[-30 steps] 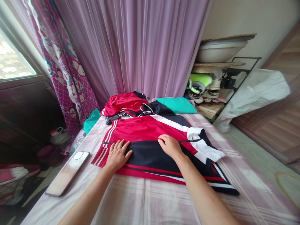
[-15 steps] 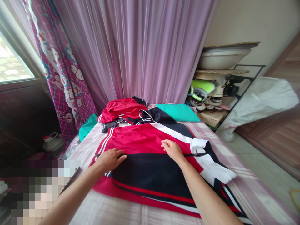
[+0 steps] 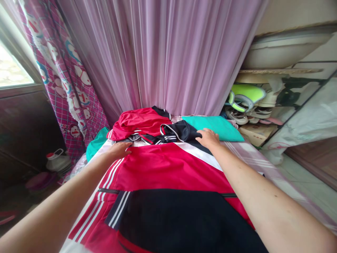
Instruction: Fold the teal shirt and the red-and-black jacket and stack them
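Observation:
A red, black and white sports jacket (image 3: pixel 158 165) lies spread on the bed, with a black section (image 3: pixel 184 218) lying over its red cloth at the near side. White stripes run down its left side. At the far left corner of the jacket is my left hand (image 3: pixel 119 150), its thumb and fingers apart at the edge. My right hand (image 3: pixel 209 138) reaches the dark far right part, fingers bent slightly and apart on the cloth. Neither hand shows a clear grip. Just beyond them lies a crumpled red garment (image 3: pixel 142 121) with black, white-edged parts (image 3: pixel 181 130).
A teal cushion-like bundle (image 3: pixel 213 127) lies at the bed's far right. Purple curtains (image 3: pixel 168 56) hang behind the bed. On the right stands a rack with shoes (image 3: pixel 237 116), a yellow-green visor (image 3: pixel 249 95) and a large basin (image 3: pixel 284 51). A plastic jug (image 3: pixel 58 160) stands left.
Both hands have moved forward from the middle of the jacket to its far edge, the right one also a little rightward. The view has moved closer to the jacket.

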Demonstrator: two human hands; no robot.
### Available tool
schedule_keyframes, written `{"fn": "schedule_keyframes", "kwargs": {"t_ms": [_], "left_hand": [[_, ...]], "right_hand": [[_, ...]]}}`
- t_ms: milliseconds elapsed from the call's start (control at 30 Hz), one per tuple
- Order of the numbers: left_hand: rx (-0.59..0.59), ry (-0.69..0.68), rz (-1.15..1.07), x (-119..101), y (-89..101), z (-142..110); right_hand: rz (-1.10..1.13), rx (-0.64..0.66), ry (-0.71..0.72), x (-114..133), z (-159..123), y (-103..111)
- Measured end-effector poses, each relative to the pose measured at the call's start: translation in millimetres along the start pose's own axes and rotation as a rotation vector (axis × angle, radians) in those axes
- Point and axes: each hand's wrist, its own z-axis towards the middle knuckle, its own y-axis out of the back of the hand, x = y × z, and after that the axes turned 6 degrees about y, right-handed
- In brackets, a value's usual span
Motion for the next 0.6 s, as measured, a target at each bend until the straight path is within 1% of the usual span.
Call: {"fn": "schedule_keyframes", "kwargs": {"t_ms": [67,100,167,267,333,400,467,533,600], "left_hand": [[0.066,-0.009,0.041,2,-1.1,9],[0.087,-0.007,0.067,2,-0.8,12],[0.098,0.001,0.112,1,1.1,15],[0.055,0.016,0.133,-1,6.4,12],[-0.009,0.010,0.123,0,10.3,4],[-0.054,-0.017,0.105,3,12.8,-8],[-0.075,-0.039,0.086,7,13.0,-24],[-0.119,-0.057,0.068,11,10.3,-43],[-0.176,-0.097,0.054,14,5.7,-63]], "right_hand": [[0.020,0.003,-0.025,-4,9,-1],[0.035,-0.026,-0.052,-6,13,1],[0.063,-0.132,-0.110,-12,21,10],[0.093,-0.281,-0.110,-18,26,32],[0.116,-0.299,-0.072,-20,20,48],[0.166,-0.262,-0.006,-19,5,62],[0.247,-0.215,0.082,-18,-19,74],[0.335,-0.194,0.152,-16,-50,84],[0.401,-0.187,0.187,-15,-87,93]]}}
